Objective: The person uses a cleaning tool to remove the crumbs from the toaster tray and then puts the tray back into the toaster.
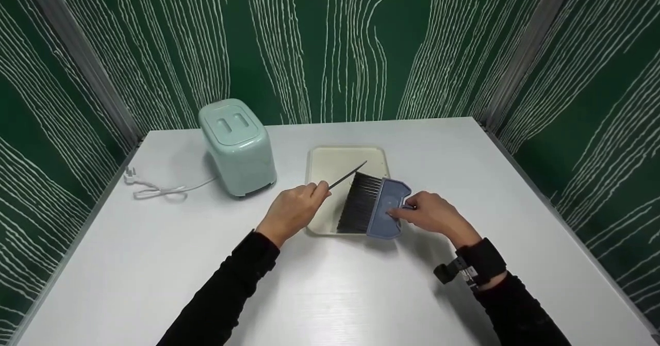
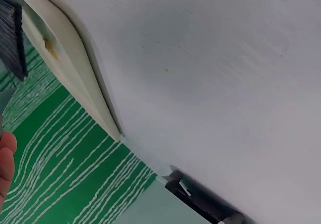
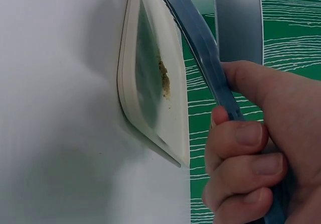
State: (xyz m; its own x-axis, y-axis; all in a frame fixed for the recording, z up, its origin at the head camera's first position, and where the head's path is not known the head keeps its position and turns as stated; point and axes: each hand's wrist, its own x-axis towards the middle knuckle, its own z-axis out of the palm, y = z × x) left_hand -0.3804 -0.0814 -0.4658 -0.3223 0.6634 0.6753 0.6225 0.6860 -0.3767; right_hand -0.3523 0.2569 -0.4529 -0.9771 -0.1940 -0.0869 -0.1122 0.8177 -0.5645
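Observation:
My left hand grips a thin flat plate that shows edge-on in the head view and as a broad grey-blue panel in the right wrist view. My right hand holds a small hand brush by its handle, with a blue-grey head and long black bristles. The bristles overlap the right half of a cream tray in the head view and point left toward the plate. Brown crumbs lie in a small heap on the tray.
A mint-green toaster with a lid stands left of the tray. Its white cord and plug lie on the white table. Green walls with pale wavy lines surround the table's back and sides.

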